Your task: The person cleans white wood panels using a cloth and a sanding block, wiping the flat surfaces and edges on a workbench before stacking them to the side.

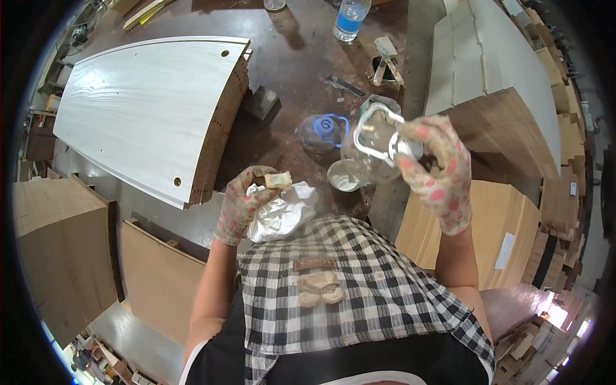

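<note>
Clear jug (364, 154) clasped in right grip (452, 179); left grip (236, 205) clutches pale block (278, 181) and white cloth (282, 217).

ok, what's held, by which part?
Right hand: clear jug, by its white neck end. Left hand: pale block, by its left end; white cloth.

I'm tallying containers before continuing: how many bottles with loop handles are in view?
2: the blue-handled bottle on the table, and the clear white-handled bottle in the right hand. Others may be hidden behind the held one.
</note>
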A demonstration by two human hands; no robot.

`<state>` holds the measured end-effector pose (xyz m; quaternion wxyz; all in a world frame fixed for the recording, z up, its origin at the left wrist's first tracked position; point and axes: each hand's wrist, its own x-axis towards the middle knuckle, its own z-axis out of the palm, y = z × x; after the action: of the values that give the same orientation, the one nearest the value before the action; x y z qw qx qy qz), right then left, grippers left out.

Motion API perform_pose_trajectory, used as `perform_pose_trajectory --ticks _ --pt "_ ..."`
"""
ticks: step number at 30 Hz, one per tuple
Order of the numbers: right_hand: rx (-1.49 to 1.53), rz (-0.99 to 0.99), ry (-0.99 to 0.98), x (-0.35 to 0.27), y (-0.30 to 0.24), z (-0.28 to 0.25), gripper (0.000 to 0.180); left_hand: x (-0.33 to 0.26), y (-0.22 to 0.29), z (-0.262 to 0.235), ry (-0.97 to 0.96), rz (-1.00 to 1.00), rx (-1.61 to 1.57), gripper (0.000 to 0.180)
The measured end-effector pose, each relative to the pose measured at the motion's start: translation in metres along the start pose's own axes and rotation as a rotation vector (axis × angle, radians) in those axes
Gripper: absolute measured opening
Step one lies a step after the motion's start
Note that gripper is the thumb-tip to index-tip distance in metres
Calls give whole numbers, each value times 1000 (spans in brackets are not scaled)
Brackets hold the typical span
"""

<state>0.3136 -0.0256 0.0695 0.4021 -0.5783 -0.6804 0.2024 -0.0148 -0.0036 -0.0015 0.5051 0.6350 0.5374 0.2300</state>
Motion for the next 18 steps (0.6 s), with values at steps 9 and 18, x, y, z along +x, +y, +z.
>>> perform_pose_trajectory --ticks 9,18 --pt "-15 91 8 -21 19 46 34 -2 -12 7 22 -65 -255 36" --pt "-64 81 98 -16 28 45 30 1 -9 12 8 -81 -274 36"
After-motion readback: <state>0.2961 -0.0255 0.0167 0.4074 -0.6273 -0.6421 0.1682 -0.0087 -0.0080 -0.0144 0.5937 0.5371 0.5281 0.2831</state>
